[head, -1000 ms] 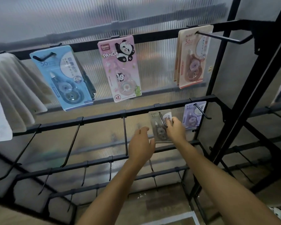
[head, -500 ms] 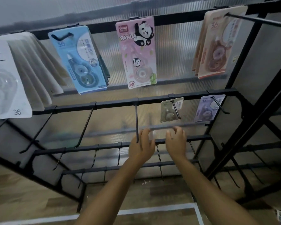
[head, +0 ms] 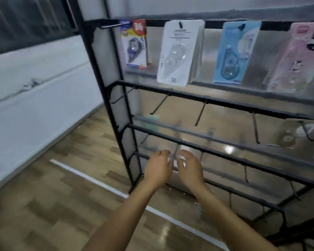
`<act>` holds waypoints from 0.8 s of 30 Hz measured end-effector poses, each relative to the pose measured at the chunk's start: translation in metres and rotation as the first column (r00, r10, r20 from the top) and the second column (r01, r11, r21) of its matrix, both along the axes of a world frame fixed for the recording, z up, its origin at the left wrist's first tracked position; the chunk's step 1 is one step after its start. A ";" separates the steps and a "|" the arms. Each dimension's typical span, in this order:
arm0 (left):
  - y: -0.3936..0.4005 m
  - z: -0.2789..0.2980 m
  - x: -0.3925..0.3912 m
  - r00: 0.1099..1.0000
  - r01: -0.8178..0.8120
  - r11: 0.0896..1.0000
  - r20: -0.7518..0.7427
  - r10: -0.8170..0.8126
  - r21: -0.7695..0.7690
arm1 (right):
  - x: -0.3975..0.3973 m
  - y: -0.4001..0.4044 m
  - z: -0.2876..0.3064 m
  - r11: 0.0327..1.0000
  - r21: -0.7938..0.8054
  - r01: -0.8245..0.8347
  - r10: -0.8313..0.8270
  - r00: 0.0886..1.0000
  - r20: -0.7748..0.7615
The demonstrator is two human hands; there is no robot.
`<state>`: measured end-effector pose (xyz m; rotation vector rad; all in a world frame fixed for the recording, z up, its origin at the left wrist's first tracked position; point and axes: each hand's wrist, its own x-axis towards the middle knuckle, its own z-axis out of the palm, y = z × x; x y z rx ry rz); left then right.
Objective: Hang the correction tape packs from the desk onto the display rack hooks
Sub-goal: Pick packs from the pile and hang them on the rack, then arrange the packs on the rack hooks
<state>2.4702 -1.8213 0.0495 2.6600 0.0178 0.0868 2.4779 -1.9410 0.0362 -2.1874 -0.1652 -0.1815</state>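
The black display rack (head: 216,102) fills the right of the view. On its top row hang a red and blue correction tape pack (head: 136,44), a stack of white packs (head: 179,53), a light blue pack (head: 236,53) and a pink panda pack (head: 295,57). A small beige pack (head: 286,134) hangs on a second-row hook at the far right. My left hand (head: 158,169) and my right hand (head: 190,169) are side by side in front of the lower bars, fingers apart, holding nothing. The desk is out of view.
Several bare black hooks (head: 200,113) stick out from the second and lower bars. A white wall (head: 34,98) runs along the left. The wooden floor (head: 43,205) carries a white line (head: 91,180) that passes under the rack.
My right hand has let go of the beige pack, which now hangs on its hook. Both hands have dropped to the lower bars. The view has swung left toward the rack's left end.
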 end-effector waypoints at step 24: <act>0.499 -0.008 -0.350 0.528 -0.849 0.528 0.002 0.849 0.027 | -0.250 0.561 -0.020 0.542 -0.060 -0.838 0.828 0.545 -0.133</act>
